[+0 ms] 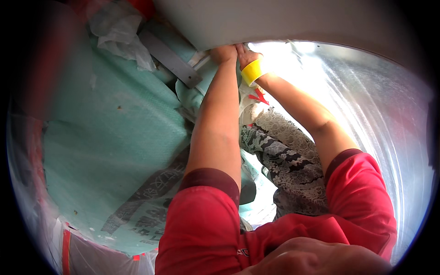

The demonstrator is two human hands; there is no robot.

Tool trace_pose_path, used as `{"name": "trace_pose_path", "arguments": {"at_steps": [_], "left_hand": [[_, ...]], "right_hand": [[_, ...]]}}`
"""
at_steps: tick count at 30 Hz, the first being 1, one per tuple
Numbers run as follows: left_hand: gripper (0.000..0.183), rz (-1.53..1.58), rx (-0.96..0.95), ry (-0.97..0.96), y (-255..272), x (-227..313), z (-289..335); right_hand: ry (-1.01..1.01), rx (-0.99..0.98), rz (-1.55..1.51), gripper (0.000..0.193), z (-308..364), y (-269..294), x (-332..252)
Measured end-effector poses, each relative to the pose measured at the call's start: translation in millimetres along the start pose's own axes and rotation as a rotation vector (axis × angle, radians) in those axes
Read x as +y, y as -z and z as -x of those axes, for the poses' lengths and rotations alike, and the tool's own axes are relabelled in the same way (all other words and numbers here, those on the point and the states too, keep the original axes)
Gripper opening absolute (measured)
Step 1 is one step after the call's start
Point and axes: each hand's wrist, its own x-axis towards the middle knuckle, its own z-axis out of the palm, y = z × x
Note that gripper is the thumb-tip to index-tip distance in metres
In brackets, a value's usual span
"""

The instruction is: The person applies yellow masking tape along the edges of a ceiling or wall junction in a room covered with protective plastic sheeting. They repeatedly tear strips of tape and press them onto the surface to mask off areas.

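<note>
At the far left of the frame, a clear plastic sheet with red tape lines the rim. Beside it, filling the left half, lies a pale green sheet with dark printing toward the lower centre. In the upper left, a crumpled clear plastic bag rests on the green sheet, and just right of it a flat grey strip runs diagonally down toward the centre.

Across the top of the frame curves a large pale grey panel. Both your hands meet at its lower edge, at upper centre. Your left hand presses up against that edge with the fingers curled in; the fingertips are hidden behind the panel, so you cannot tell what they grip, if anything. Your left forearm runs straight down the centre to a red sleeve with a dark cuff.

Your right hand touches the left one, its fingers likewise reaching up to the panel edge; whether they close on anything cannot be told. A yellow band wraps the right wrist.

Between your forearms, patterned grey-and-white trousers and a white shoe with red marks show below. The right half is filled by a shiny, curved metal sheet, brightly lit near your right hand.
</note>
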Motion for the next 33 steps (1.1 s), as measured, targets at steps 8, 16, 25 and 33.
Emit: {"name": "trace_pose_path", "arguments": {"at_steps": [8,16,25,33], "left_hand": [[0.013,-0.061,0.033,0.023,-1,3,1],[0.016,-0.207,0.113,-0.019,14,16,3],[0.019,-0.134,0.035,0.000,31,34,13],[0.019,-0.012,0.072,0.029,28,26,12]], "right_hand": [[-0.059,-0.056,0.047,0.060,-8,0,-9],[-0.124,-0.071,0.091,0.057,-19,-4,-15],[-0.211,-0.098,-0.312,0.051,-49,-24,3],[-0.032,-0.078,-0.091,0.059,-29,-16,4]]}}
